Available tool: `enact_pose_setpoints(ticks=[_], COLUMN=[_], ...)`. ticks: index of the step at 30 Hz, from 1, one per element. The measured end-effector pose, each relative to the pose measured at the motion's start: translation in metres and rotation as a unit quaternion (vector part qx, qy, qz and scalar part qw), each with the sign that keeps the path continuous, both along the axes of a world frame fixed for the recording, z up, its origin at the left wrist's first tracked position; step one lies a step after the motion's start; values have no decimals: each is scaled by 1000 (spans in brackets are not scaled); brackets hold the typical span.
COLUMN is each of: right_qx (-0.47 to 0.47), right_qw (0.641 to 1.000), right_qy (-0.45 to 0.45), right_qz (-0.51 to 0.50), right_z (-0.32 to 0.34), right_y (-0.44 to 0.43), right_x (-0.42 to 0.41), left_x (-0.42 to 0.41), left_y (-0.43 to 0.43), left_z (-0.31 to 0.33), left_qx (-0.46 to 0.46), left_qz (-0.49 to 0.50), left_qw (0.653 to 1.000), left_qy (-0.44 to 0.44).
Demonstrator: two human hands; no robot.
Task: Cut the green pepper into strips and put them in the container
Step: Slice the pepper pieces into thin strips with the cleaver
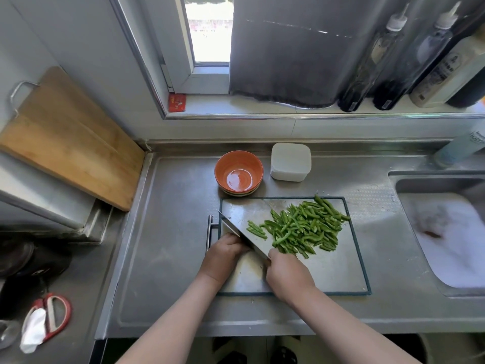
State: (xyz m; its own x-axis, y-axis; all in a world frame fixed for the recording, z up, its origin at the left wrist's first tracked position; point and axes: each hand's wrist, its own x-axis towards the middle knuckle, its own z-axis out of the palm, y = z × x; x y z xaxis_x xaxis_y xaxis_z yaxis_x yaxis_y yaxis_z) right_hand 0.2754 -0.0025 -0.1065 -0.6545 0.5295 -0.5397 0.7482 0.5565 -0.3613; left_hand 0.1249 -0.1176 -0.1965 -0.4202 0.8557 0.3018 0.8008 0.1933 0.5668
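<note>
Cutting judged nearly done | pepper strips [301, 227] heaped on cutting board [341, 271], right of cleaver [241, 232] | handle wrapped by right hand [287, 271] | left hand [223, 256] curled against blade, anything pinched cannot be told | next: strips to be scooped into orange bowl [238, 172] behind board.

Only one camera here, worn on the person's head, so it looks forward and steeply down at the steel counter [170, 206] from right above it. It's a wide-angle lens, and straight lines bow near the edges. The cutting board [341, 271] sits close, with the left hand [223, 254], right hand [287, 274] and knife [241, 227] just below centre. The top of the frame reaches the window [210, 35], the right edge catches the sink [420, 175], and the bottom edge shows floor.
</note>
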Motion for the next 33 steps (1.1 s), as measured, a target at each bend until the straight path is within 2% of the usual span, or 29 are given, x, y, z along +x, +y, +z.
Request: enact_pose_setpoints(ticks=[6,21,33], right_qx=[10,24,53], right_qw=[1000,1000,998], right_qy=[7,0,42], right_qz=[4,-4,19], right_z=[2,4,6], right_y=[5,3,-5], right_x=[-18,-35,5], left_x=[2,1,2], left_y=[-4,-4,-1], left_z=[-1,9,10], left_qx=[7,4,0], left_qz=[-28,-1,55], left_qw=[1000,1000,999], left_qy=[8,-5,4])
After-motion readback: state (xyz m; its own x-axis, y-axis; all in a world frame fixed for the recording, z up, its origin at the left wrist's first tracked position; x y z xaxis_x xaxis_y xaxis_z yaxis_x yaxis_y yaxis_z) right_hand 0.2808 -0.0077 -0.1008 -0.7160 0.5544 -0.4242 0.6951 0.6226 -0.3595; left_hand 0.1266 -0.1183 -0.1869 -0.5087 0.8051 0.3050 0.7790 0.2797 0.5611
